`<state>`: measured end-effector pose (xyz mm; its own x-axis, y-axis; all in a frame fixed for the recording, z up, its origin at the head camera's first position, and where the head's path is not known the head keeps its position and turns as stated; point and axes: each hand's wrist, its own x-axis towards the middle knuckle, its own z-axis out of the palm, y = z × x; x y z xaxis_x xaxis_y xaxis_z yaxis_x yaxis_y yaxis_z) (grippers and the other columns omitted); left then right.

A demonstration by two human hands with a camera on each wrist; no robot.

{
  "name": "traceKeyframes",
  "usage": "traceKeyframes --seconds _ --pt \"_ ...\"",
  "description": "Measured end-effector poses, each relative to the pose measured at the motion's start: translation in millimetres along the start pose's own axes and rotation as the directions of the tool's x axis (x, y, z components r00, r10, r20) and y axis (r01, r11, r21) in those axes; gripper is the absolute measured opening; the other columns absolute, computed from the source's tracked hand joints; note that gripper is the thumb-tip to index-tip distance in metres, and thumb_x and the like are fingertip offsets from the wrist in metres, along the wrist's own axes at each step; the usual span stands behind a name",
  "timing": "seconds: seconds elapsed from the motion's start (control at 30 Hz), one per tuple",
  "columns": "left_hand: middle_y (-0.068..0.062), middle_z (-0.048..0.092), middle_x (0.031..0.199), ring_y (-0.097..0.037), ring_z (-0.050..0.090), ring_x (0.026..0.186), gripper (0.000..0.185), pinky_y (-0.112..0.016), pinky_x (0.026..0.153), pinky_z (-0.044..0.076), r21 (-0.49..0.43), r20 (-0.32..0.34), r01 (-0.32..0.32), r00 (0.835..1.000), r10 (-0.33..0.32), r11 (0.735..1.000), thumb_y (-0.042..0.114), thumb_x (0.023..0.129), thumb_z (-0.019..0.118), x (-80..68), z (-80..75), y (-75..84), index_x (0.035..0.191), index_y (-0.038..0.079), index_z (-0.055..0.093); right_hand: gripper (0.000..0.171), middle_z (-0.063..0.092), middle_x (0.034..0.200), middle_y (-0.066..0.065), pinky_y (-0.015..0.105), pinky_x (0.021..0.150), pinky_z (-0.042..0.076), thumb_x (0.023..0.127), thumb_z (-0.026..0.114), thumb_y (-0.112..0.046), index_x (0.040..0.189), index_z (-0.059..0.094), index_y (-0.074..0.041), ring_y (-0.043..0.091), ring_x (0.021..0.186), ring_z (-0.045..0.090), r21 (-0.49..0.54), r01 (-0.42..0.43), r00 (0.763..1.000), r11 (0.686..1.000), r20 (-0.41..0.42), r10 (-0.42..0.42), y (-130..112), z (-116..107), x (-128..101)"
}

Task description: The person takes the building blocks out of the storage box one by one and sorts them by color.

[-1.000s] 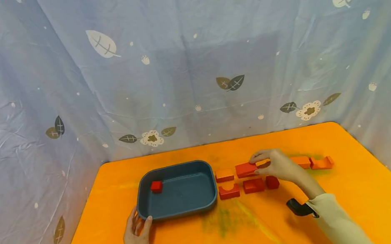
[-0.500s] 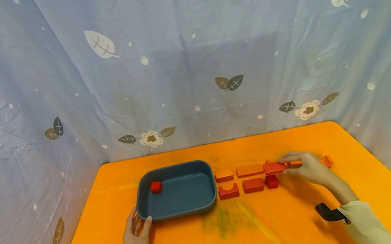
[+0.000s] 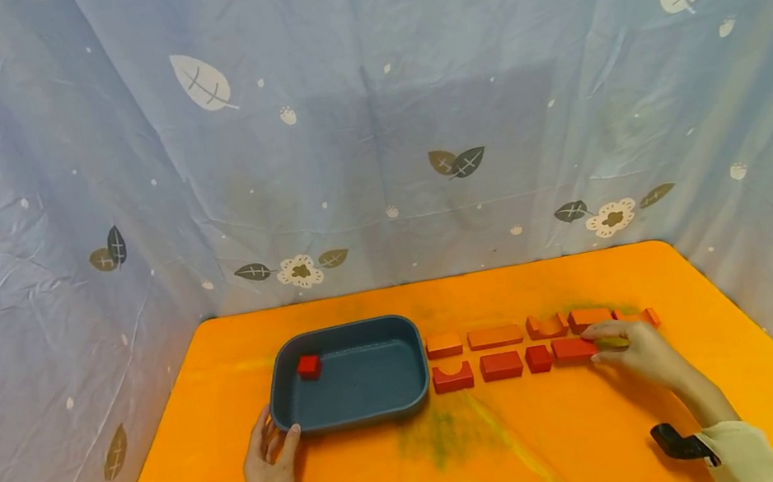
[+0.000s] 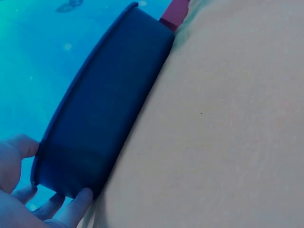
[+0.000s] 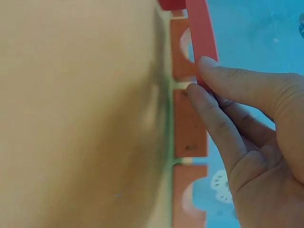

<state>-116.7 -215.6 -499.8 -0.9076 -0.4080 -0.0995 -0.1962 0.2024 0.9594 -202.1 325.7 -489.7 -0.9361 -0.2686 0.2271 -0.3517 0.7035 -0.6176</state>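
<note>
While left hand (image 3: 268, 468) rests open on tray (image 3: 352, 409), right fingers (image 5: 216, 126) pinch red block (image 3: 572, 349) — flat.

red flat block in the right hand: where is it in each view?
Head: red flat block at right end of the near row, pinched by the right hand.
Left wrist: not in it.
Right wrist: top centre, pinched edge-on.
Shared landmark: orange arch block in the far row.
</note>
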Motion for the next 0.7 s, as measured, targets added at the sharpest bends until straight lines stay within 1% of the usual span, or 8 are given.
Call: traceKeyframes --seconds 0.07,0.17,0.23,0.3,0.37,0.43,0.57,0.7 --pt "-0.021 0.034 0.153 -0.039 0.041 0.133 0.069 0.001 0.076 0.040 -0.011 -0.003 0.004 1.000 -0.004 1.000 0.021 0.098 0.062 -0.4 0.0 -0.2 0.156 0.012 0.026 0.031 0.071 0.110 0.012 0.026 0.082 0.054 0.080 0.080 -0.010 0.110 0.074 -0.004 0.029 0.104 0.064 -0.020 0.003 1.000 1.000 -0.013 -0.003 4 3 -2" --pt "-0.021 0.034 0.154 -0.040 0.040 0.133 0.069 0.001 0.075 0.040 -0.026 -0.005 0.011 1.000 -0.011 1.000 0.021 0.098 0.061 -0.9 0.0 -0.5 0.156 0.012 0.025 0.031 0.071 0.108 0.015 0.020 0.079 0.054 0.079 0.080 -0.005 0.108 0.073 0.000 0.020 0.098 0.067 0.028 0.030 0.999 0.999 -0.024 -0.030 10 8 -3" --pt "-0.021 0.033 0.154 -0.040 0.040 0.133 0.069 0.001 0.074 0.040 -0.031 -0.004 0.011 1.000 -0.011 0.999 0.021 0.098 0.061 -1.0 0.2 -0.5 0.156 0.012 0.025 0.030 0.071 0.106 0.015 0.015 0.077 0.053 0.077 0.081 -0.003 0.106 0.074 0.001 0.014 0.095 0.066 0.032 0.038 0.999 0.999 -0.034 -0.037 11 11 -3" --pt "-0.020 0.033 0.154 -0.039 0.040 0.133 0.069 0.001 0.075 0.040 -0.031 -0.003 0.010 1.000 -0.010 0.999 0.021 0.098 0.061 -1.0 0.4 -0.3 0.156 0.012 0.025 0.031 0.070 0.104 0.016 0.015 0.074 0.054 0.075 0.081 -0.001 0.105 0.074 0.002 0.016 0.092 0.067 0.038 0.042 0.999 0.998 -0.036 -0.040 12 13 -2" --pt "-0.020 0.033 0.154 -0.039 0.039 0.133 0.069 0.001 0.075 0.040 -0.032 -0.001 0.013 1.000 -0.013 0.999 0.021 0.098 0.061 -1.1 0.4 0.0 0.156 0.013 0.025 0.031 0.070 0.104 0.014 0.015 0.075 0.053 0.075 0.082 -0.002 0.104 0.074 0.000 0.018 0.094 0.066 0.004 0.022 0.999 1.000 -0.039 -0.022 12 14 -1" --pt "-0.020 0.032 0.154 -0.039 0.039 0.133 0.069 -0.001 0.076 0.041 -0.033 0.003 0.016 1.000 -0.016 0.999 0.022 0.098 0.061 -1.2 0.3 0.2 0.157 0.013 0.025 0.031 0.070 0.104 0.016 0.018 0.074 0.055 0.074 0.082 0.000 0.104 0.073 0.003 0.025 0.093 0.067 0.007 0.019 0.999 1.000 -0.027 -0.019 12 15 -1" --pt "-0.020 0.032 0.155 -0.039 0.039 0.133 0.069 -0.002 0.077 0.043 -0.031 0.006 0.021 1.000 -0.020 0.999 0.023 0.098 0.061 -1.2 0.1 0.7 0.157 0.014 0.025 0.032 0.068 0.108 0.019 0.022 0.074 0.056 0.077 0.079 0.003 0.108 0.072 0.005 0.030 0.094 0.068 0.017 -0.008 1.000 1.000 0.013 0.007 11 14 -1" --pt "-0.020 0.033 0.154 -0.039 0.039 0.133 0.070 0.000 0.075 0.041 -0.032 0.009 0.017 1.000 -0.017 0.999 0.022 0.098 0.061 -0.7 -0.2 1.4 0.157 0.013 0.024 0.032 0.069 0.109 0.015 0.029 0.079 0.056 0.077 0.081 -0.002 0.108 0.073 0.001 0.035 0.100 0.065 -0.051 0.020 1.000 0.998 0.022 -0.019 9 11 -1"
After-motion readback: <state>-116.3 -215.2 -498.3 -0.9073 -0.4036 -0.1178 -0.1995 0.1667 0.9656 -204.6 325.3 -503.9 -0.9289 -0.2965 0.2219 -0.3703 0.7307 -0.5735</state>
